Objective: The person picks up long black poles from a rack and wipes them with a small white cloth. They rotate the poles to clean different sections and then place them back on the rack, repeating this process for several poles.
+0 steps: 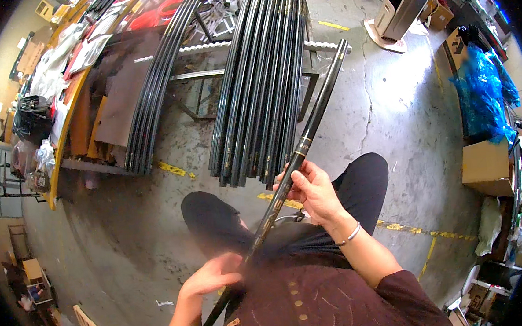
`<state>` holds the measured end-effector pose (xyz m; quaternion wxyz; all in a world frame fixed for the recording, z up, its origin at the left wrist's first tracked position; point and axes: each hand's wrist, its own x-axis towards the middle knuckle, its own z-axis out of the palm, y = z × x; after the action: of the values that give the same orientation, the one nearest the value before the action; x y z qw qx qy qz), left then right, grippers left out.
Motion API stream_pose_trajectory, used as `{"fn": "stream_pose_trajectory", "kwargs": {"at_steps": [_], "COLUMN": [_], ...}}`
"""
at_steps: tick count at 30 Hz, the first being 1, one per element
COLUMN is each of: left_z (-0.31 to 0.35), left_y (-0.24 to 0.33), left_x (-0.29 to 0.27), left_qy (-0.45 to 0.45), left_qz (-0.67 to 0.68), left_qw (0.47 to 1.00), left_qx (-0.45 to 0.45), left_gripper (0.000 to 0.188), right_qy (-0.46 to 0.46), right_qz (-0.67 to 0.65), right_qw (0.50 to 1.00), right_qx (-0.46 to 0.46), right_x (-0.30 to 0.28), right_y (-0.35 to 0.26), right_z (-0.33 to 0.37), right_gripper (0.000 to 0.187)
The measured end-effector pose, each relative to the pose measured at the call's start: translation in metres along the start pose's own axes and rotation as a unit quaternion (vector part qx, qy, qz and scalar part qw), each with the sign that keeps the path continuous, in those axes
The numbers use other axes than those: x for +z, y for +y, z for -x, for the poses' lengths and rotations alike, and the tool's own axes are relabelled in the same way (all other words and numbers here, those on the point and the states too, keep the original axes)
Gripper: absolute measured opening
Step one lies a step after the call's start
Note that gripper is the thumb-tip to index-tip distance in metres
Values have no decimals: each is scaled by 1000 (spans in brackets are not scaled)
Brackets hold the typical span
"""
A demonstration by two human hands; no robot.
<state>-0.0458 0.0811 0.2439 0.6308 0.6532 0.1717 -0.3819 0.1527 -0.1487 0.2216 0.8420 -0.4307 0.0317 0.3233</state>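
A long black pole [320, 110] with thin gold bands and gold markings slants across my lap, its upper end at the right and its lower end by my left side. My right hand [314, 197] is closed round its middle, the thumb lying along the top. Close to the lower part of the pole is my left hand [215, 276]; motion smears its fingers, so I cannot tell whether they grip it. In front of me a thick bundle of similar black poles [261, 83] rests on a metal rack. Further left lies a smaller group of black poles [160, 91].
White corrugated strips [319, 46] cross the rack under the poles. At the left stands a bench with a yellow edge [68, 126], covered with sheets and bags. Blue plastic [482, 87] and a cardboard box [485, 160] are at the right. Yellow tape marks the grey floor [387, 128].
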Motion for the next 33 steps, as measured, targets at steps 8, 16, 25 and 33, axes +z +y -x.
{"fn": "stream_pose_trajectory", "kwargs": {"at_steps": [8, 16, 25, 33], "left_z": [-7, -13, -17, -15], "left_y": [20, 68, 77, 77], "left_x": [14, 42, 54, 58], "left_qy": [9, 90, 112, 108], "left_qz": [19, -95, -87, -42], "left_qw": [1000, 990, 988, 992], "left_qx": [9, 55, 66, 54], "left_gripper": [10, 17, 17, 13], "right_qy": [49, 39, 58, 67], "right_qz": [26, 107, 89, 20], "right_qw": [996, 991, 992, 990], "right_qx": [-68, -66, -75, -124], "right_x": [-2, 16, 19, 15], "right_y": [-25, 11, -8, -49], "right_z": [-10, -3, -15, -42], "right_gripper": [28, 55, 46, 45]}}
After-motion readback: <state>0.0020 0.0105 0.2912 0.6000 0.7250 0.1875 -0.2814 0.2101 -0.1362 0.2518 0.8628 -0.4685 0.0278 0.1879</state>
